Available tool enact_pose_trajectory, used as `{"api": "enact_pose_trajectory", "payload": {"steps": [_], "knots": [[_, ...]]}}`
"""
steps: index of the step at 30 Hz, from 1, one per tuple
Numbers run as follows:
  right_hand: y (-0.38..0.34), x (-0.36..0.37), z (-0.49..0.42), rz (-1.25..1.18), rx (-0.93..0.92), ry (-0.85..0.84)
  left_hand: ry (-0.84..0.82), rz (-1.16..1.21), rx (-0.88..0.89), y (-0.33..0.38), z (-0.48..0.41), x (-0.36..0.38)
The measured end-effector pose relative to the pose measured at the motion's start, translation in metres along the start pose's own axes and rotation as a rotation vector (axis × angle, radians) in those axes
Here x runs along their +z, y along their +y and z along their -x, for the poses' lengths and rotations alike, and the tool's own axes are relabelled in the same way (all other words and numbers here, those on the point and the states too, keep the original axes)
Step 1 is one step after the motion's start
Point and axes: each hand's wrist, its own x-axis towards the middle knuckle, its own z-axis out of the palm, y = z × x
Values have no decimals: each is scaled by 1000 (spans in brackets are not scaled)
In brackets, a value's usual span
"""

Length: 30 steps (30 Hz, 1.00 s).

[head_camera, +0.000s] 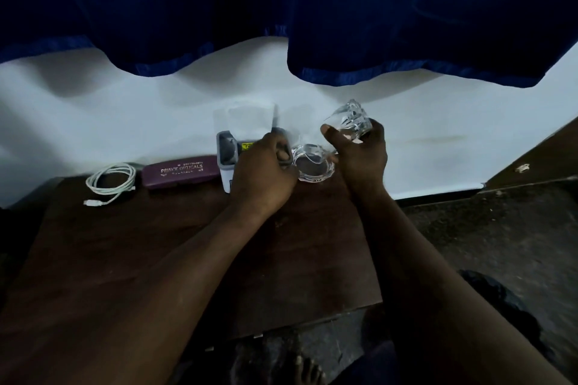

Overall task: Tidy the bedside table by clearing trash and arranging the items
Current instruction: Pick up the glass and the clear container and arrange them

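My right hand [359, 156] grips a clear cut-glass tumbler [353, 119], tilted and lifted above the back of the dark wooden bedside table [156, 244]. A round glass ashtray [312, 170] sits on the table between my hands. My left hand [259, 175] is curled around the grey handles of what look like scissors [283, 155], with the thin blade pointing up. Just left of that hand stands a white box [226, 150] with a grey item and clear plastic on top. A purple glasses case [179, 172] and a coiled white cable [111, 181] lie further left.
A dark blue curtain [281, 9] hangs over the white wall [125, 109] behind the table. Right of the table lies dark speckled floor [500, 228]. A bare foot [308, 369] shows below the table's front edge.
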Motion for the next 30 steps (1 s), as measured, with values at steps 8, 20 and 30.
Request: {"api": "enact_pose_trajectory", "payload": {"steps": [8, 20, 30], "knots": [[33, 23, -12, 477, -263, -66, -39, -268, 66, -9, -8, -2], [41, 27, -18, 581, -330, -109, -50, -305, 38, -20, -14, -8], [47, 22, -9, 572, -277, -216, -41, -357, 46, -19, -12, -10]]}}
